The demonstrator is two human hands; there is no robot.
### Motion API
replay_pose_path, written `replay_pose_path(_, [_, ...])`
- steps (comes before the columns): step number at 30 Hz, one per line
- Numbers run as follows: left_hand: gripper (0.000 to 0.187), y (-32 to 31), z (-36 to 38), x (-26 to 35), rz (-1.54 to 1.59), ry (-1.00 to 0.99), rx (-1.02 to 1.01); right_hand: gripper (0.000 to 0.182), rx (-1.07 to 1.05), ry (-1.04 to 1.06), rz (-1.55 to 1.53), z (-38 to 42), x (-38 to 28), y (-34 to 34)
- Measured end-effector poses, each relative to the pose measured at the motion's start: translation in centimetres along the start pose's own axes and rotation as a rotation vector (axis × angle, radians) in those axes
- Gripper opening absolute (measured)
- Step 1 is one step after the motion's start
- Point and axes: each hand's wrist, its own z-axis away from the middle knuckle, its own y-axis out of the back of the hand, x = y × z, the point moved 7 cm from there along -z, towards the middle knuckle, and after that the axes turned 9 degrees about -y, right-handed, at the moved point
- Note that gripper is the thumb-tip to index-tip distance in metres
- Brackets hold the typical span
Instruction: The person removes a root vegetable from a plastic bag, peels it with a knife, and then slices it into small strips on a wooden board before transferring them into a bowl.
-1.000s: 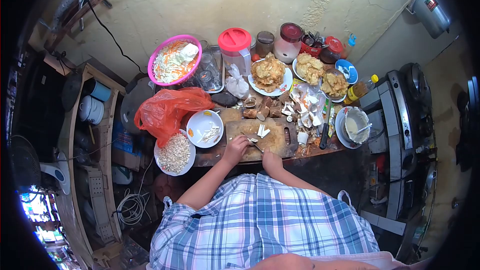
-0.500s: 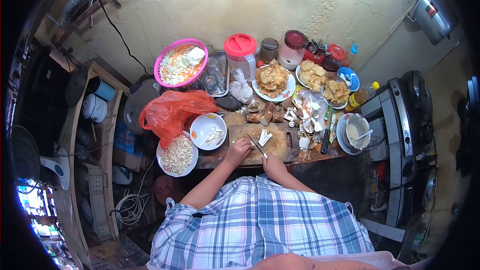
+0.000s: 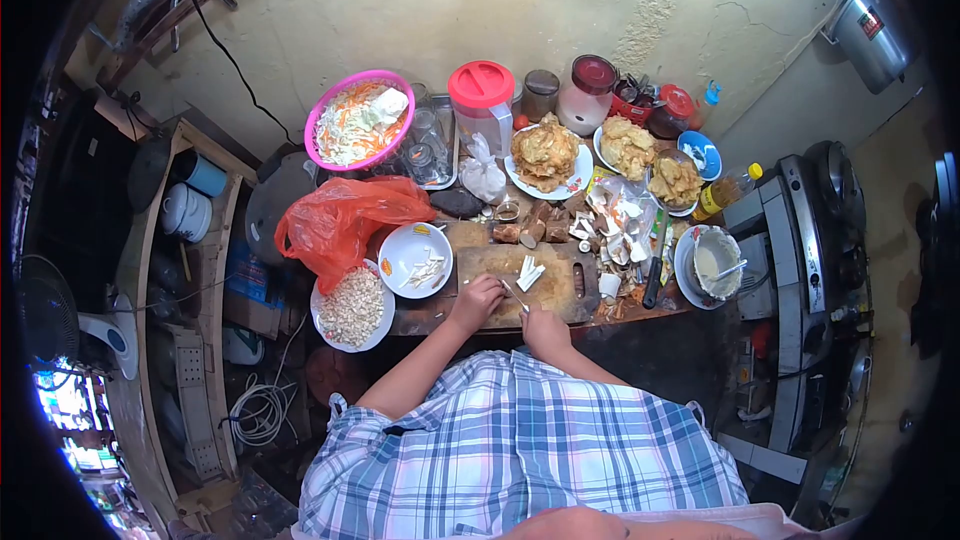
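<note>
My right hand [image 3: 546, 332] grips a knife [image 3: 516, 296], its narrow blade angled up and left over the wooden cutting board [image 3: 556, 298]. Just left of the blade, my left hand [image 3: 479, 302] rests on the board with its fingers bent together; what they pinch is too small to make out. A few white sticks [image 3: 530, 273] lie on the board beyond the blade. To the left stands a white bowl [image 3: 403, 258] holding several similar pale sticks. Nearer me sits another bowl, heaped with small pale cubes [image 3: 352, 308]. Brown tuber chunks [image 3: 533, 224] lie behind the board.
Peelings [image 3: 625, 225] and a black-handled knife [image 3: 653, 280] lie right of the board. Behind are plates of fried food [image 3: 545, 155], a red-lidded pitcher [image 3: 482, 100] and a pink basin [image 3: 313, 148] of shredded vegetables. A red plastic bag [image 3: 345, 225] is at left, a batter bowl [image 3: 712, 270] at right.
The knife blade has shifted slightly and turned, showing a thinner edge beside my left fingers. Both hands stay in nearly the same place, and the white sticks have not moved.
</note>
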Motion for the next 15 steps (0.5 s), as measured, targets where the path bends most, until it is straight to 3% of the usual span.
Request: replay_pose_path(15, [0.013, 0.0, 0.0, -0.2, 0.007, 0.022, -0.028, 0.032, -0.131, 0.015, -0.002, -0.9, -0.8, 0.9])
